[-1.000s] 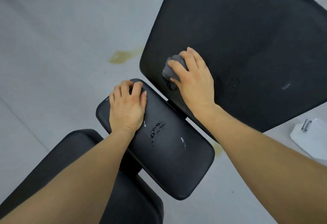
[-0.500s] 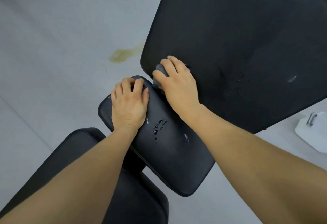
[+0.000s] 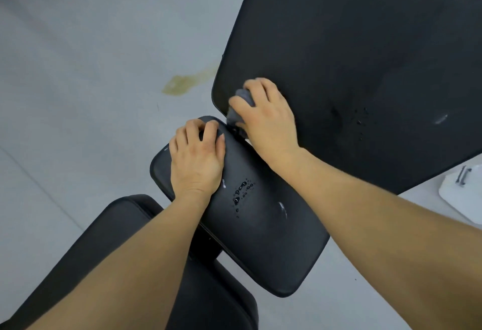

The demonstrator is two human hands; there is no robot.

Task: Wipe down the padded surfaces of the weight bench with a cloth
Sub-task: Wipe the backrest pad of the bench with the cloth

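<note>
Hands: right hand [image 3: 263, 118] clamps grey wadded cloth [image 3: 243, 99] at black padded backrest [image 3: 365, 56] 7 o'clock corner; left hand [image 3: 197, 159] flat, holding nothing, on black seat pad [image 3: 260, 238]. Risk: cloth skips wet droplets [image 3: 241, 194] w/o a pass there.

A pale grey floor [image 3: 78, 95] with a yellowish stain [image 3: 180, 85] carries the black padded bench [image 3: 260, 225] and a white object [image 3: 467, 194] at right.
</note>
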